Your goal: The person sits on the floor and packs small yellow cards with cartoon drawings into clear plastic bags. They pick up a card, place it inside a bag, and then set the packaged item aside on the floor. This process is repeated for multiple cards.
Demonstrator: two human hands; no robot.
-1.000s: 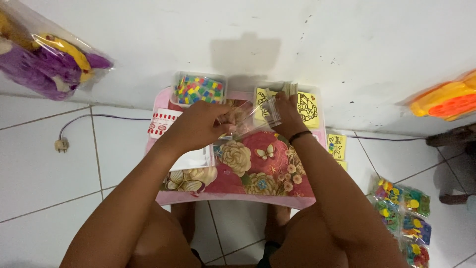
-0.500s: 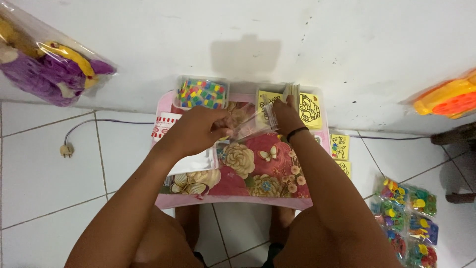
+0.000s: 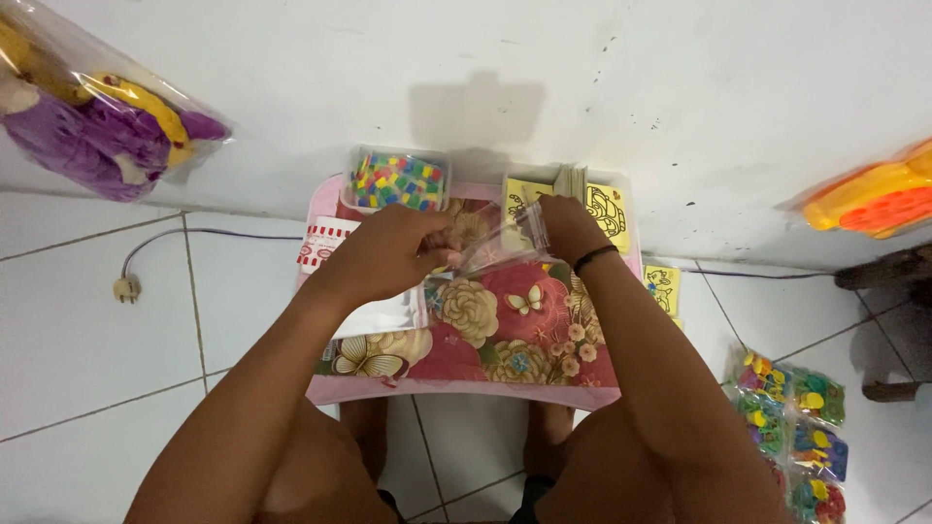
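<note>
Both my hands meet over a small pink table with a flower-print top (image 3: 505,335). My left hand (image 3: 393,254) and my right hand (image 3: 565,225) pinch the two ends of a small clear plastic bag (image 3: 497,245) held just above the tabletop. What is inside the bag is hard to make out. A black band circles my right wrist. Behind my left hand stands a clear tub of small multicoloured pieces (image 3: 398,180). Behind my right hand lies a stack of yellow picture cards (image 3: 594,206).
A red-and-white packet (image 3: 322,243) and a silvery pouch (image 3: 381,315) lie at the table's left. A bagged purple-and-yellow plush toy (image 3: 92,107) hangs top left, an orange toy (image 3: 874,199) at right. Packets of coloured toys (image 3: 791,422) and a plug with cord (image 3: 126,286) lie on the tiled floor.
My hands stay together on the clear bag; the camera has shifted slightly, and my right hand has edged a little toward the yellow cards.
</note>
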